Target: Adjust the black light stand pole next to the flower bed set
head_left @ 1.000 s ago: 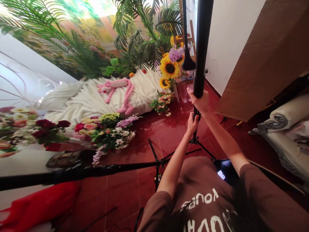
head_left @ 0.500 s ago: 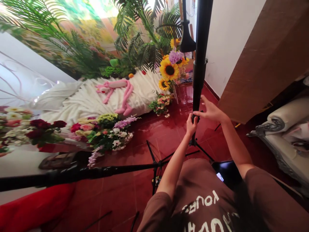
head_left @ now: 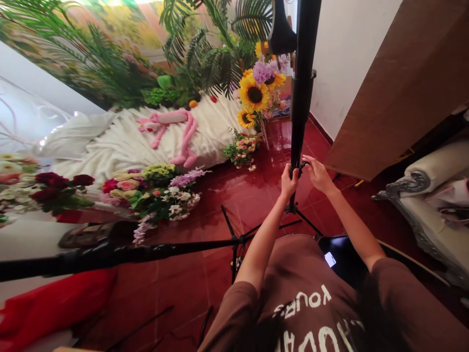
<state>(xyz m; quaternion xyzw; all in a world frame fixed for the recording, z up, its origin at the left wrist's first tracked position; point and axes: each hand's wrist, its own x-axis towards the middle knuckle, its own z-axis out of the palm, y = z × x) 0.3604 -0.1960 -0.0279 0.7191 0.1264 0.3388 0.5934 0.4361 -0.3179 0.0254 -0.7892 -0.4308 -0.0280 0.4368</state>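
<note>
A black light stand [head_left: 300,98] rises upright in front of me, its thick upper tube running out of the top of the view. My left hand [head_left: 289,183] is closed around its lower pole, just under the wide section. On the pole's right side sits a small black knob [head_left: 304,165], and my right hand [head_left: 319,176] has its thumb and fingers pinched at it. Part of the knob is hidden by the fingertips. Below my hands, the stand's legs [head_left: 309,222] spread over the red tiled floor [head_left: 220,195].
A second black stand [head_left: 157,252] crosses low on the left. Artificial flowers [head_left: 161,195] and sunflowers [head_left: 254,93] edge a white-draped bed [head_left: 212,132] with a pink plush toy [head_left: 186,137]. On the right are a brown board [head_left: 384,98] and a cream sofa [head_left: 428,195].
My right hand has come down from spread fingers beside the pole to a pinch at the knob. My left hand stays on the pole. The view has tilted slightly downward.
</note>
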